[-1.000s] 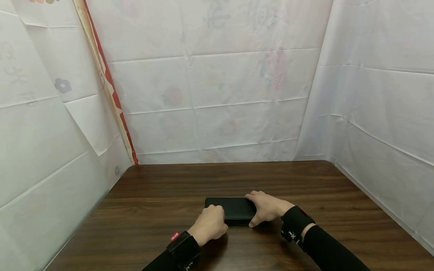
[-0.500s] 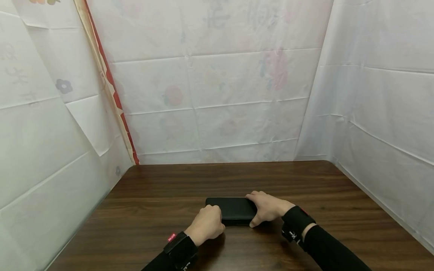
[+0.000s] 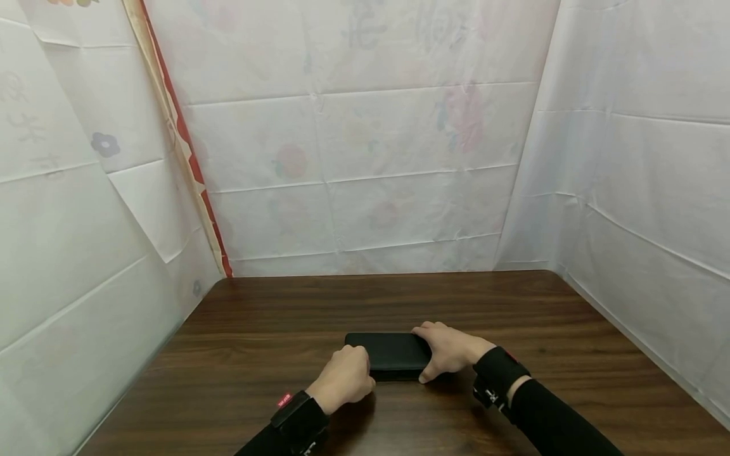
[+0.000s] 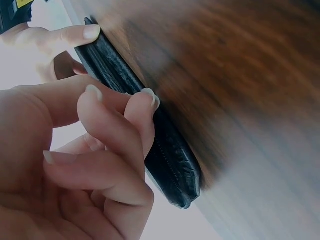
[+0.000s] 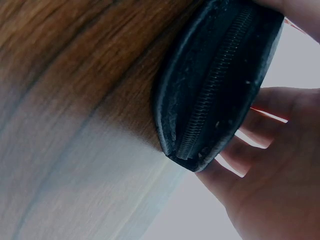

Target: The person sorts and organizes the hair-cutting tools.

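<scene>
A black zip wallet [image 3: 393, 351] lies flat on the table, its long zipped side facing the person. My right hand [image 3: 450, 348] grips its right end, thumb at the near edge and fingers over the far side. At the near side, left of the middle, my left hand [image 3: 342, 380] pinches the zipper pull with thumb and index finger; the pull itself is hidden behind the fingertips. The left wrist view shows those fingers against the zip side of the wallet [image 4: 172, 160]. Metal zipper teeth [image 5: 210, 85] run along the side in the right wrist view.
The dark wood-grain table [image 3: 274, 310] extends around the wallet to a back edge with rounded corners. White printed sheets [image 3: 365, 158] hang behind it and along both sides. A red-and-cream strip [image 3: 185, 142] runs down the back left corner.
My left hand has slid a little to the left along the wallet's near side. The right hand and the wallet have stayed in place.
</scene>
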{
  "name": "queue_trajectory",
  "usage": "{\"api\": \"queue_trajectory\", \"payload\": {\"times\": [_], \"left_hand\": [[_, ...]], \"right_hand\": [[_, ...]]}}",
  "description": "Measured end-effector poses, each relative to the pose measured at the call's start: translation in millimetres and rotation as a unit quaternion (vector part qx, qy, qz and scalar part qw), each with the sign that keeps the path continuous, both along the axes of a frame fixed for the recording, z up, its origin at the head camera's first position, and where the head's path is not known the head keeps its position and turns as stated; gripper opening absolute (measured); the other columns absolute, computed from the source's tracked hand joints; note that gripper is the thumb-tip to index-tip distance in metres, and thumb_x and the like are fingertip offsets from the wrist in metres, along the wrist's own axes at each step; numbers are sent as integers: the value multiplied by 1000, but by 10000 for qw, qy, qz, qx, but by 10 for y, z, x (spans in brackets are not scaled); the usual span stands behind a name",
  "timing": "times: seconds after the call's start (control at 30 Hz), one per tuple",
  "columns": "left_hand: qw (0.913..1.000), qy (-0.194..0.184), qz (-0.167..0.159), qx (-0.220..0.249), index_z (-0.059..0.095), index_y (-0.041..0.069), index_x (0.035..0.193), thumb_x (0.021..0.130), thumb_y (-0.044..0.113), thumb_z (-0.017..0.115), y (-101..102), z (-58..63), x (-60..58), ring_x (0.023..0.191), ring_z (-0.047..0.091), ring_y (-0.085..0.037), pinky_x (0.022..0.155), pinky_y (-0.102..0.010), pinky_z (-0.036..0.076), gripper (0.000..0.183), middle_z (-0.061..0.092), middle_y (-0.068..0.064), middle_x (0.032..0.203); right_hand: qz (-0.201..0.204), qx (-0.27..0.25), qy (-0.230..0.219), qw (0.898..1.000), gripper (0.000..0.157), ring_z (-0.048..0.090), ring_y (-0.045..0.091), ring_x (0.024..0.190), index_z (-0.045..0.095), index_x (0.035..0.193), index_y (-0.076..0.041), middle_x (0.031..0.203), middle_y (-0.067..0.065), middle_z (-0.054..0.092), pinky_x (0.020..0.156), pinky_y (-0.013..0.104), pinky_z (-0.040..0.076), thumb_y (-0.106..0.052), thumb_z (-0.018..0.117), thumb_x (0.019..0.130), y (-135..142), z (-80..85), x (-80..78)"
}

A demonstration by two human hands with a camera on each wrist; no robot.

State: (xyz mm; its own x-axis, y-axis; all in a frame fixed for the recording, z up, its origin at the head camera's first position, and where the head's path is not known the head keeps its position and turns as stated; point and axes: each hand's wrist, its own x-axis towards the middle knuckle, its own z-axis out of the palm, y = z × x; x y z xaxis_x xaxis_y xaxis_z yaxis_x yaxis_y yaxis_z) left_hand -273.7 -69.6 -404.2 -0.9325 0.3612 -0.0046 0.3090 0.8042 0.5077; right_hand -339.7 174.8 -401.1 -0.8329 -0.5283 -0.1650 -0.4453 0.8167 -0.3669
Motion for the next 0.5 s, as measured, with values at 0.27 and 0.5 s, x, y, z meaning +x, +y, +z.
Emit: {"api": "queue_trajectory", "payload": {"times": [0.27,0.5], "left_hand": [[9999,139,60,-55,36,18,52,87,0,70,-73,6,-6,41,25,-8,45,-25,23,51,21,9,47],[10000,43,41,-32,33,19,53,88,0,69,-91,12,-1,41,21,-8,44,-24,20,54,19,9,47]], "right_hand": [[-6,19,24,10000,94,43,35,137,44,151,-2,150,14,44,106,50,42,-33,90,75,6,4,9],[31,-34,-34,10000,93,41,36,138,44,152,-2,151,15,43,107,50,41,-32,90,76,10,3,4]]}}
